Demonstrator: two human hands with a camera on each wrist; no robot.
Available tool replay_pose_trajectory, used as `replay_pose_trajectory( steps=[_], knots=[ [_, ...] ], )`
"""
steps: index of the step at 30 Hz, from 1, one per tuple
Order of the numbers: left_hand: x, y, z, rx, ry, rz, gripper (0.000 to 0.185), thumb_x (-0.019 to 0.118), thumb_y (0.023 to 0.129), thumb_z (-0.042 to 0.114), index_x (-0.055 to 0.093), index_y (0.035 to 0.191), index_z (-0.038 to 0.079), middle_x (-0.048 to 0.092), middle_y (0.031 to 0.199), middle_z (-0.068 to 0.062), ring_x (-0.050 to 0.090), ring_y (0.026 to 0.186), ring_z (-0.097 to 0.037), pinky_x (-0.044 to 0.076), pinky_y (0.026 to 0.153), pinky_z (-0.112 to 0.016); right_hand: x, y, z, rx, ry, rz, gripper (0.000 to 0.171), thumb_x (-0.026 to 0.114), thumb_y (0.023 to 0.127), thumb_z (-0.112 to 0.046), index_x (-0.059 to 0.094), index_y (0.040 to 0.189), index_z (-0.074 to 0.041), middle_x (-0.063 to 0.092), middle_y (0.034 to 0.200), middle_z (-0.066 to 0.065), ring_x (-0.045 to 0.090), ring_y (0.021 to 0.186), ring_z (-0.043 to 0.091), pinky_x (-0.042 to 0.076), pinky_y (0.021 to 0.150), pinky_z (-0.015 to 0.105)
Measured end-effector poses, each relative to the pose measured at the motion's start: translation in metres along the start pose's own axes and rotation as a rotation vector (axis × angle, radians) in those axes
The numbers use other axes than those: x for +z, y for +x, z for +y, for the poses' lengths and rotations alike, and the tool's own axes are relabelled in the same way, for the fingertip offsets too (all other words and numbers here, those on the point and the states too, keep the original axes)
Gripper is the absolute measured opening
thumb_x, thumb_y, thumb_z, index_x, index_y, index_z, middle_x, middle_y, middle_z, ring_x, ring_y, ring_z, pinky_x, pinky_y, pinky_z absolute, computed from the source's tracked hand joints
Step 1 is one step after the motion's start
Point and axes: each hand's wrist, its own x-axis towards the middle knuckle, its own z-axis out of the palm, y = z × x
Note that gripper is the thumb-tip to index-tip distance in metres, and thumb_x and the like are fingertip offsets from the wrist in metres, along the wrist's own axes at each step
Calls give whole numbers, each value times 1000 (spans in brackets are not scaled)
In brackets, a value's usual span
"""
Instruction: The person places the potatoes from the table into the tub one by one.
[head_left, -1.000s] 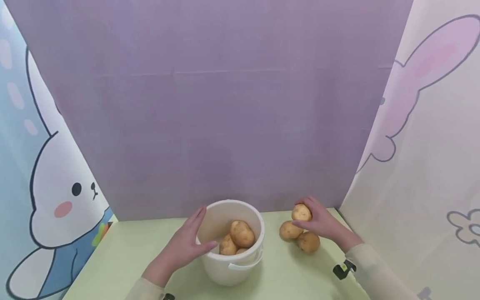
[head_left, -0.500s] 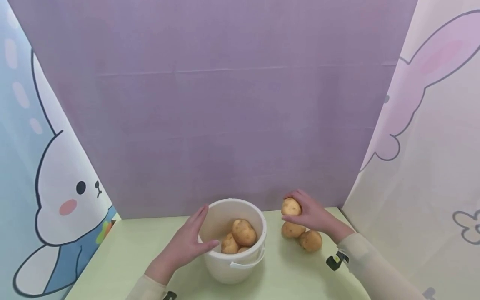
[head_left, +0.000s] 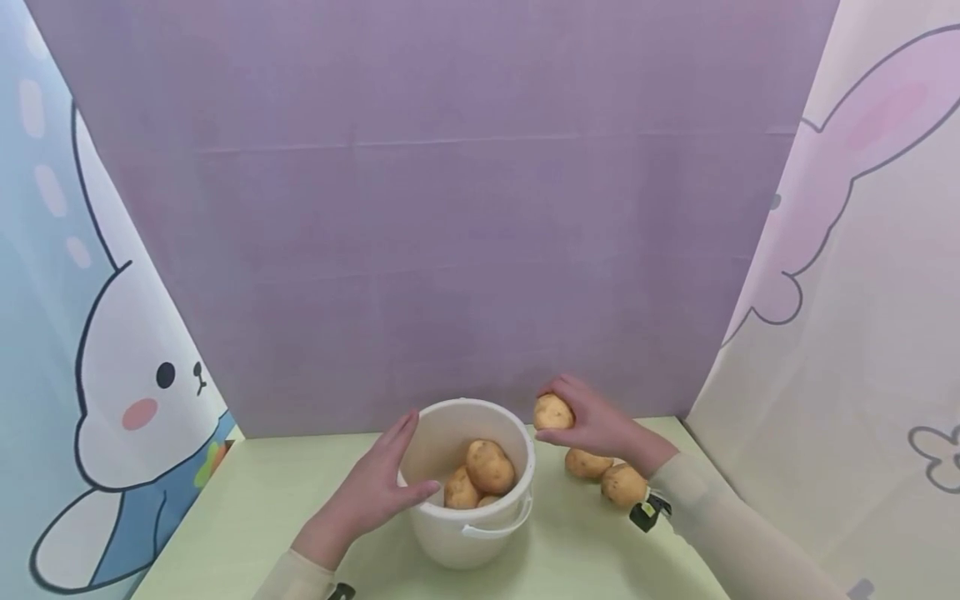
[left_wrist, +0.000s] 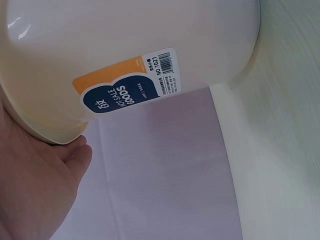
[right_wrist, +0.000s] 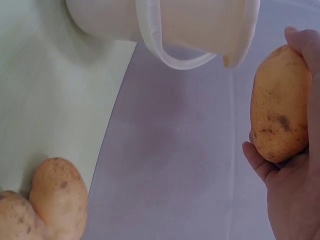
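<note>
One potato [head_left: 553, 412] gripped in right hand [head_left: 592, 422], fingers curled round it, held above table just beside bucket [head_left: 468, 533] rim; left hand [head_left: 372, 492] rests flat on bucket's left wall, fingers straight; three potatoes [head_left: 480, 475] inside bucket; two potatoes [head_left: 607, 475] on green table [head_left: 247, 508] right of bucket

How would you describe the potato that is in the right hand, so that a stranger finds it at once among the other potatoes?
Start from the white bucket in the middle of the green table. Just right of its rim, the right hand grips one potato in the air. Unlike the two potatoes on the table and those inside the bucket, it rests on nothing.
</note>
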Motion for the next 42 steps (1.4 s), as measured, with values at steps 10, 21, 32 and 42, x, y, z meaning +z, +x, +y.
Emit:
replay_pose_trajectory(
  steps=[10,21,32,42],
  knots=[
    [-1,0,3,12,-2,-2,113,80,95,61,26,175,2,28,180,-20,36,160,-48,37,123,-71,10,15,-15,-50,17,-43,52,91,93,-44,68,131,-17,62,122,-9,61,107,13,60,88,36],
    [-2,0,5,-7,-9,-14,115,77,95,68,25,175,2,27,180,-20,35,160,-48,36,124,-71,26,34,-28,-124,8,-92,51,91,92,-44,68,131,-20,62,121,-9,60,108,13,60,86,33],
    [-3,0,5,-32,-18,-21,116,77,94,70,25,176,5,25,181,-17,33,162,-46,34,126,-68,40,50,-45,-133,22,-156,59,93,91,-42,66,136,-14,59,128,-5,60,113,14,61,90,32],
    [-4,0,2,-24,-6,-22,118,76,94,71,24,176,5,24,182,-16,33,162,-44,35,126,-68,54,64,-57,-195,-15,-192,65,89,91,-54,66,137,-15,60,129,-4,59,113,13,59,92,30]
  ],
)
